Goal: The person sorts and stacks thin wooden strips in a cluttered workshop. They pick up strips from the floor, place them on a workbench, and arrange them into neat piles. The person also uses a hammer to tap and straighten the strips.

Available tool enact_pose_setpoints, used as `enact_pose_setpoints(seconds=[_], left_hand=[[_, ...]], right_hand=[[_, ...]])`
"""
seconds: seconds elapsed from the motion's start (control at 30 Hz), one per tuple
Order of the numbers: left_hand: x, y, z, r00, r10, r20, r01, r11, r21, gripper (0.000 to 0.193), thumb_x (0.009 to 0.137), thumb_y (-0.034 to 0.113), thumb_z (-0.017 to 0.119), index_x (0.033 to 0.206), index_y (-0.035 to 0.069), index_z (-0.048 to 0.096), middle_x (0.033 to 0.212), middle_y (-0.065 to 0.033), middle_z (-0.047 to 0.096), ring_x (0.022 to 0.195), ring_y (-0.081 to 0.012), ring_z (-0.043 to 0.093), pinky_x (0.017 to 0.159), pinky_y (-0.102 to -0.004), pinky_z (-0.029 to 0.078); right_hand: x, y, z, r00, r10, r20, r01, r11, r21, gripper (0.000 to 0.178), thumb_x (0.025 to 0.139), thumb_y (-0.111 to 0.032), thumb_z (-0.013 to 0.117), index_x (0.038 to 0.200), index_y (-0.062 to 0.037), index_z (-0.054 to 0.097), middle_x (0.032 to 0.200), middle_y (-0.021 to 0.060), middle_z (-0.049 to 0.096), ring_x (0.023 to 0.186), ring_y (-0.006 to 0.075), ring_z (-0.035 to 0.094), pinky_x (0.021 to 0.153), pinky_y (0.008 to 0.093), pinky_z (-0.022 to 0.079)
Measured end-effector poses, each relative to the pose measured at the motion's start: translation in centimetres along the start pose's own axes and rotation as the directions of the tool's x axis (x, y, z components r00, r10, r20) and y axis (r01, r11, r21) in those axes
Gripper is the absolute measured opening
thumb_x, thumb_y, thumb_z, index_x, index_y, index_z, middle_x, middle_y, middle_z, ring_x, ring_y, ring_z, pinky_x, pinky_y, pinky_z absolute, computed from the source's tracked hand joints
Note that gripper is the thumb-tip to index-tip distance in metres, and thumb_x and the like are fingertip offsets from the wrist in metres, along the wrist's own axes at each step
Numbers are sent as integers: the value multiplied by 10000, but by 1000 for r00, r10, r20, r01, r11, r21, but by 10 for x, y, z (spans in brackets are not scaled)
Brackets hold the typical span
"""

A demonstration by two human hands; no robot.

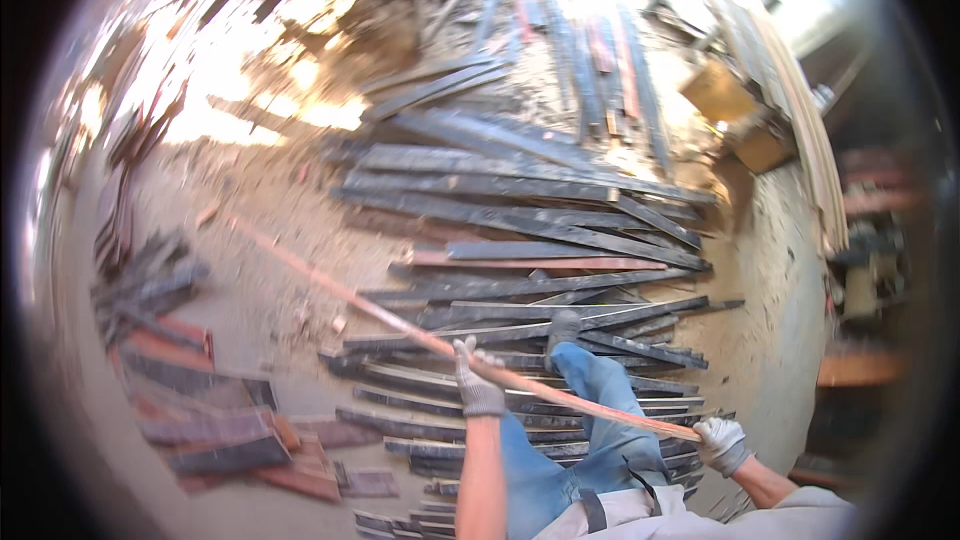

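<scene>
A long, thin reddish wooden strip point(560, 396) runs slantwise across the front of my body, its far end reaching out to the left over the dusty ground. My left hand point(478, 380), in a grey-white work glove, is closed around the strip near its middle. At the strip's near right end, my gloved right hand point(722, 444) grips it close to the tip. Beneath the strip and my legs lies a wide spread of dark wooden planks point(520, 212). One shoe point(564, 328) rests among these planks.
Short red and dark board pieces point(230, 440) lie heaped at the lower left. Long pale strips point(790, 90) lean along the right side, near a yellowish box-like block point(718, 92). More blue-grey and red planks point(600, 60) lie at the far side. Small debris dots the ground.
</scene>
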State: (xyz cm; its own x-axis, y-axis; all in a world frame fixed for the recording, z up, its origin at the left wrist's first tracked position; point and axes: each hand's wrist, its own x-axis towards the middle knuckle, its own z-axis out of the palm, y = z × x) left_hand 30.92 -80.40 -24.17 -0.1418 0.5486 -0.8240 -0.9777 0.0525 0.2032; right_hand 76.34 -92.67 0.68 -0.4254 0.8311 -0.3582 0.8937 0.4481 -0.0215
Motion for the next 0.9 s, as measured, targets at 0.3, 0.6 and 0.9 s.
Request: enact_pose_setpoints(seconds=[0.3,0.6,0.9], left_hand=[[-141,-163,223,978,171,117,-195,949,247,39,1047,88,533,1022,58,532,700,-39,494,627,-176,550,769,-479,606],[-128,-208,417,862,-64,503,-180,889,422,366,1095,220,540,1380,1,469,955,-139,691,871,-278,694,894,-503,596],[29,-309,510,900,-417,128,263,753,603,305,1035,348,691,1070,54,618,783,-93,657,584,-234,630,557,-420,575]], right_hand=[[-25,226,39,830,527,183,-545,837,61,426,699,-208,735,1121,-174,687,1123,102,670,1155,347,589,1018,484,445],[-11,234,6,684,598,417,-698,703,136,440,710,-364,794,1067,-114,732,1109,167,706,1103,374,659,974,464,526],[82,212,-74,374,624,686,-922,330,202,429,761,-425,810,964,-63,700,914,241,725,928,461,710,836,541,570]])
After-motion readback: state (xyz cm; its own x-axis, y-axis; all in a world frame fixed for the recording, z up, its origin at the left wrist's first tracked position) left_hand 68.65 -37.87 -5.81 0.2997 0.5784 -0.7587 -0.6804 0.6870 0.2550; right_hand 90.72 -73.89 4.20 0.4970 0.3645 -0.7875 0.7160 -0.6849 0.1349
